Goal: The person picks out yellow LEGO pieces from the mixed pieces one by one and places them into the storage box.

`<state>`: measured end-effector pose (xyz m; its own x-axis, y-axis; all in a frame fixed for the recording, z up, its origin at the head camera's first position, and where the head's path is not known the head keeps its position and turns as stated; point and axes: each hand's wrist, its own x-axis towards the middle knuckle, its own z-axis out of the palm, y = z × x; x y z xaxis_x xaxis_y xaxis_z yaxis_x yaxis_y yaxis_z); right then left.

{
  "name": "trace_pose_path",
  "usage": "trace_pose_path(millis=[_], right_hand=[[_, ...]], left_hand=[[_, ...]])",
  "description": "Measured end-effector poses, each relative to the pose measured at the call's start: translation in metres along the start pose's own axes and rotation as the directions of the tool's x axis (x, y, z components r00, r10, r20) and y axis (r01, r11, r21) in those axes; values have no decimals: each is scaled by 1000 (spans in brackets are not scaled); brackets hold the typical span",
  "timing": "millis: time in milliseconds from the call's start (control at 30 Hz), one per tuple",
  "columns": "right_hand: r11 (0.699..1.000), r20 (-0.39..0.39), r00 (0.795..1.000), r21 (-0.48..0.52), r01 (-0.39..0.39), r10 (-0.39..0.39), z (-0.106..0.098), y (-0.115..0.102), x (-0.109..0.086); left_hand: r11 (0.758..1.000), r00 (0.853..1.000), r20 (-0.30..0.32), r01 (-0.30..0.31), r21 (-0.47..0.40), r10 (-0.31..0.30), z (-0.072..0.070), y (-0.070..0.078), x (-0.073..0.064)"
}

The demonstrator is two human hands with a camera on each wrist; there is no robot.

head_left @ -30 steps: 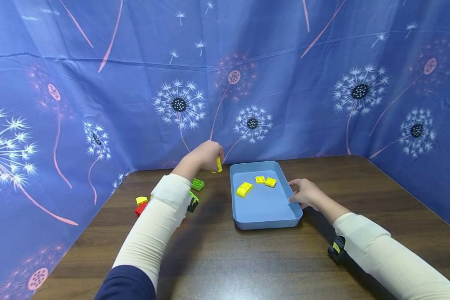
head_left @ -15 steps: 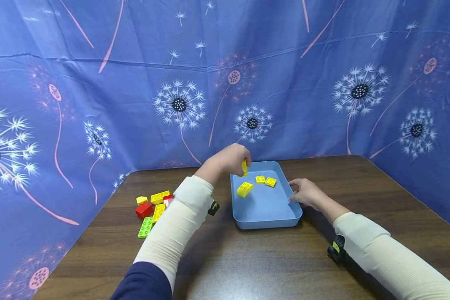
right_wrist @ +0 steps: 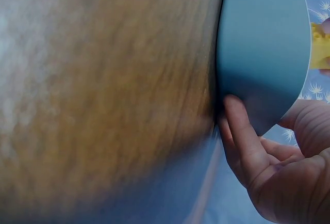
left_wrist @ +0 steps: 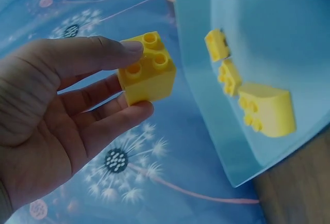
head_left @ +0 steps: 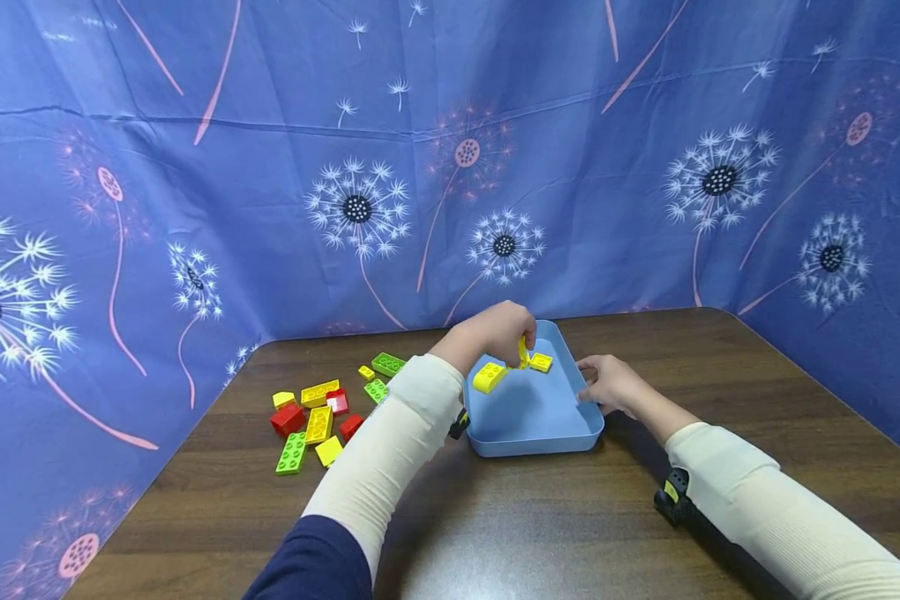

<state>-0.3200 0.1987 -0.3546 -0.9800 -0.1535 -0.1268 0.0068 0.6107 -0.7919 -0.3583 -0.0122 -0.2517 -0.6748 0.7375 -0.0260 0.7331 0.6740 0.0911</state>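
Note:
My left hand is over the far part of a blue tray, pinching a yellow toy building brick between thumb and fingers. In the left wrist view the studs of this brick show beside the thumb. Inside the tray lie a yellow brick with a rounded end, a small studded yellow brick and another small yellow brick. My right hand grips the tray's right wall. The right wrist view shows its fingers against the outer side, with the thumb at the rim.
Left of the tray, loose bricks are spread on the wooden table: red, green and yellow. My left sleeve passes in front of part of that group. A blue dandelion-print cloth hangs behind the table.
My left hand has moved right with the yellow brick, from beside the tray to over it. More loose bricks show where the sleeve was. The right hand has stayed at the tray.

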Motion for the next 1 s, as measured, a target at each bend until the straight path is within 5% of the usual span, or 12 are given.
trace_pose_path(millis=[433, 633, 1000], right_hand=[[1000, 5, 1000, -12, -5, 6, -1, -2, 2], [1000, 4, 1000, -14, 11, -11, -1, -3, 2], [1000, 3, 1000, -7, -3, 3, -2, -2, 0]], left_hand=[[999, 992, 123, -19, -30, 23, 26, 13, 30], [999, 982, 189, 21, -50, -12, 37, 12, 32], [996, 975, 221, 45, -71, -29, 42, 17, 34]])
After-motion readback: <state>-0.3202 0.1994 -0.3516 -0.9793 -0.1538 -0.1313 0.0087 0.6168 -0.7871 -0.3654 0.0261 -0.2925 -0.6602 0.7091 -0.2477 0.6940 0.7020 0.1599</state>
